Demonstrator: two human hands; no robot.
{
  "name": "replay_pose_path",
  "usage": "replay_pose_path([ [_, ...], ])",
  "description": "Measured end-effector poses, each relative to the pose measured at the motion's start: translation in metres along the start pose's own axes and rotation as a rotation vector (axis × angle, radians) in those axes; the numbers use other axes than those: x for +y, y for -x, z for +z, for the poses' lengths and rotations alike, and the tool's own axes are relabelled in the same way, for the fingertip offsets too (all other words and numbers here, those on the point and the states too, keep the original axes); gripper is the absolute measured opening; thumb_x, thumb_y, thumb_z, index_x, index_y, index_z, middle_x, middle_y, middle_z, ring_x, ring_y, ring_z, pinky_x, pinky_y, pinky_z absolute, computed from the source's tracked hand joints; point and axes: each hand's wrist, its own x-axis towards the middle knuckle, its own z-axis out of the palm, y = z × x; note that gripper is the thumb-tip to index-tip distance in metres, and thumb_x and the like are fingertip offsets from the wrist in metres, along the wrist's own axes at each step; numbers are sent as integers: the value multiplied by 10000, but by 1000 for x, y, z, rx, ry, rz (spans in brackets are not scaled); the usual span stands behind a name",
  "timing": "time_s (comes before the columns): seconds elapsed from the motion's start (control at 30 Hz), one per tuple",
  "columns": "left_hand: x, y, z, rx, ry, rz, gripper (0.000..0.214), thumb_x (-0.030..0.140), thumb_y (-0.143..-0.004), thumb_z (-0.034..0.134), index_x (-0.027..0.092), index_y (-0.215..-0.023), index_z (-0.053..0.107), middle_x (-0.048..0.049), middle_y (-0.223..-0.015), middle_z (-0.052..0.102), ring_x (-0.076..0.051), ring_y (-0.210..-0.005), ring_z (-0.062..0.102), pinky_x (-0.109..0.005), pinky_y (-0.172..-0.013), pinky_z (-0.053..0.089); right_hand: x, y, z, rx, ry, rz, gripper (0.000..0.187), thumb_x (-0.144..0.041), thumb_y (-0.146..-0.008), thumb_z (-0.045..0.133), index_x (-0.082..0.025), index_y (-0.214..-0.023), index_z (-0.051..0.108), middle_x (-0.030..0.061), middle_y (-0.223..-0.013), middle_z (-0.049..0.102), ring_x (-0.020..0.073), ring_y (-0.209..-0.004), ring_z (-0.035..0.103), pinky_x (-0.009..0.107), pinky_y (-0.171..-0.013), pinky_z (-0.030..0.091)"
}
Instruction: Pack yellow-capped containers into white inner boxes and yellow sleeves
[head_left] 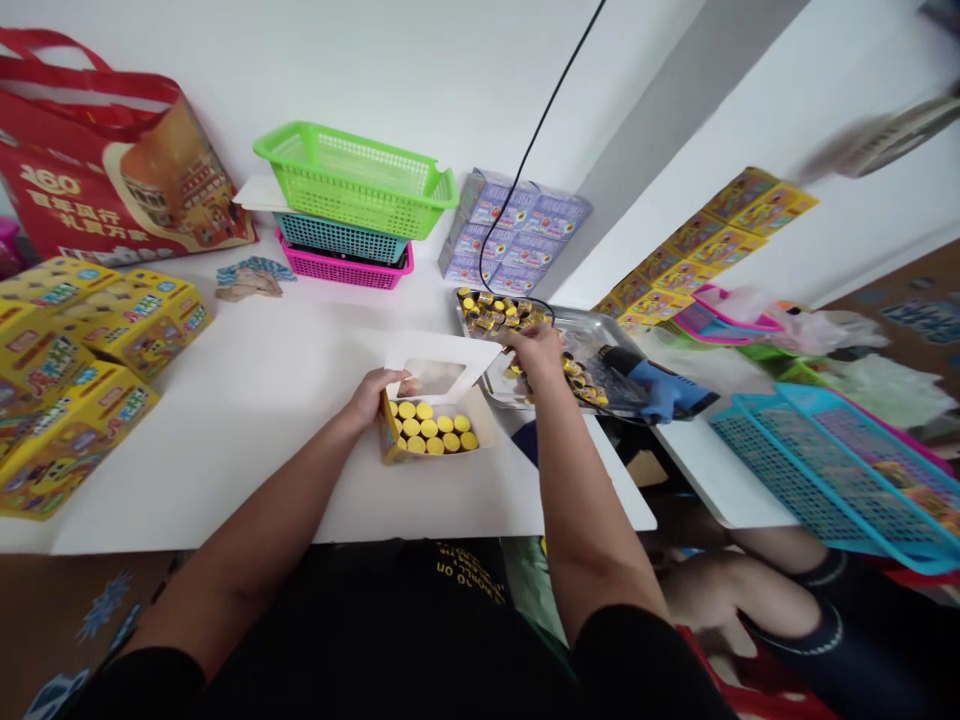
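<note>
On the white table, an open cardboard box (386, 446) holds rows of small yellow-capped tubs (428, 428), standing upright with caps up. Its white lid (465, 352), with a window cut in it, is raised. My left hand (369, 396) grips the box's left side, fingers closed by the lid's edge. Over the metal tray (491, 393), my right hand (538, 350) has its fingers pinched together near the lid's right corner. What lies between them is too small to make out. Loose yellow-capped tubs (495, 312) lie in the tray under and around that hand.
A blue heat gun (664, 385) lies on the tray's right side. Yellow boxes (82, 430) stand at left, stacked baskets (352, 190) and purple boxes (510, 230) at the back. A black cable (525, 150) hangs down. Another person's legs (750, 600) are at right.
</note>
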Motion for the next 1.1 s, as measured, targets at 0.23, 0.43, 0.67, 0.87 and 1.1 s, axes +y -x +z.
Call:
replay_pose_path([
  [0.23,-1,5,6,24,51,-68,403,507,-543,802,138,-681,720,-95,-690,711,-231,-659,645,-339,-680,506,18,118,15,-153,-377,-507,283,-373,-776,682,-219,-1007,625,34,-864,695,180,-649,639,306,-607,535],
  [0.43,0,2,5,16,-29,-35,452,559,-533,778,131,-666,724,-81,-651,696,-211,-647,635,-308,-684,478,-22,129,54,-270,458,-567,217,-37,-797,618,-151,-968,684,149,-983,726,269,-910,692,365,-828,535],
  [0.67,9,9,10,15,15,-50,477,554,-486,816,128,-681,728,-81,-682,723,-220,-675,658,-311,-698,497,-17,128,11,-65,406,-569,187,-266,-997,533,-214,-1020,711,96,-1104,718,220,-1003,685,302,-886,518],
  [0.87,7,8,8,-74,44,-86,524,584,-512,842,114,-714,731,-96,-713,737,-231,-670,669,-324,-708,507,34,31,-58,-108,780,-90,286,-261,-954,542,-158,-1135,739,175,-1166,730,301,-1108,689,346,-883,524],
  [1.1,1,4,2,-104,55,-84,566,622,-584,844,113,-808,741,-128,-825,765,-276,-772,700,-371,-787,535,83,-27,-45,-338,894,-38,455,-402,-855,739,-180,-1250,701,177,-1252,718,331,-1154,684,375,-913,542],
])
